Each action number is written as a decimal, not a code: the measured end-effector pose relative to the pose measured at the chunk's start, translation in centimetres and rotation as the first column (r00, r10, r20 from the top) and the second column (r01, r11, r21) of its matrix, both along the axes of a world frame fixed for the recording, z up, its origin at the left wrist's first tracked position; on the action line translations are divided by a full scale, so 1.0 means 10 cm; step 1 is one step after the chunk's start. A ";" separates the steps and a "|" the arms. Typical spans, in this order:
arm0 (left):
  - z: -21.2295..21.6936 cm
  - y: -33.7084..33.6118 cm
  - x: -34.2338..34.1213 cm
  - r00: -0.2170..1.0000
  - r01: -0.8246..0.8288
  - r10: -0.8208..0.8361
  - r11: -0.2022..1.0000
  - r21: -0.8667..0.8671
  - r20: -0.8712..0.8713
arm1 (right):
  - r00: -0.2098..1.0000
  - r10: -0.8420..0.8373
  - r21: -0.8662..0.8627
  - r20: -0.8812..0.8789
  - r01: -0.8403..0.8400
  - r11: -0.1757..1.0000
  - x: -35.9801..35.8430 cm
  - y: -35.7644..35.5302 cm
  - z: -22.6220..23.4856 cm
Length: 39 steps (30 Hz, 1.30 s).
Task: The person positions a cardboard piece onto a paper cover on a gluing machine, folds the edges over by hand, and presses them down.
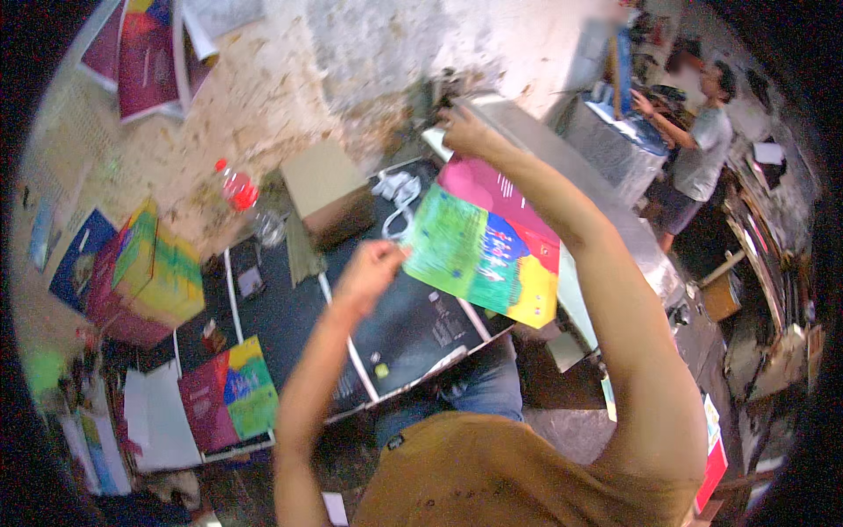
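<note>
A large printed cover sheet (479, 246), green, blue, yellow and maroon, slants over the right part of a black-topped table. My left hand (369, 274) pinches its left corner between thumb and fingers. My right hand (471, 136) reaches past the sheet's far edge to the upper end of a long grey metal machine (527, 132). Its fingers are curled beside a white edge; blur hides what they grip. Part of the sheet's right side passes beneath my right forearm.
On the black table (421, 316) stand a cardboard box (325, 180), a red-capped bottle (237, 186) and white cord (397, 191). A tall stack of printed covers (154, 281) is at the left, with another cover (230, 391) nearer. A person (702, 140) works at the far right.
</note>
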<state>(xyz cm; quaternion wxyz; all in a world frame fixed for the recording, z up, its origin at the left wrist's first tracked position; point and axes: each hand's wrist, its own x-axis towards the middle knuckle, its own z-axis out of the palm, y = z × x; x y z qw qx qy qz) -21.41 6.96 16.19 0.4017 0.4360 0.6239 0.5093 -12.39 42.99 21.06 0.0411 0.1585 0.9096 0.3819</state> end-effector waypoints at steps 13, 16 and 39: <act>-0.52 -2.15 -0.51 0.292 0.000 0.124 0.992 0.129 -0.948 | 0.617 -0.254 -0.459 -0.745 -0.197 0.866 1.51 -2.63 -1.33; -1.19 -2.33 -0.37 0.415 -0.013 -0.011 1.000 -0.018 -0.910 | 0.697 -0.325 -0.609 -0.640 -0.201 0.767 1.73 -2.86 -1.97; 0.15 0.27 -2.13 0.126 -0.010 0.162 0.987 0.162 -0.979 | 0.472 -0.417 -0.629 -0.777 -0.540 0.559 1.84 -3.17 -1.11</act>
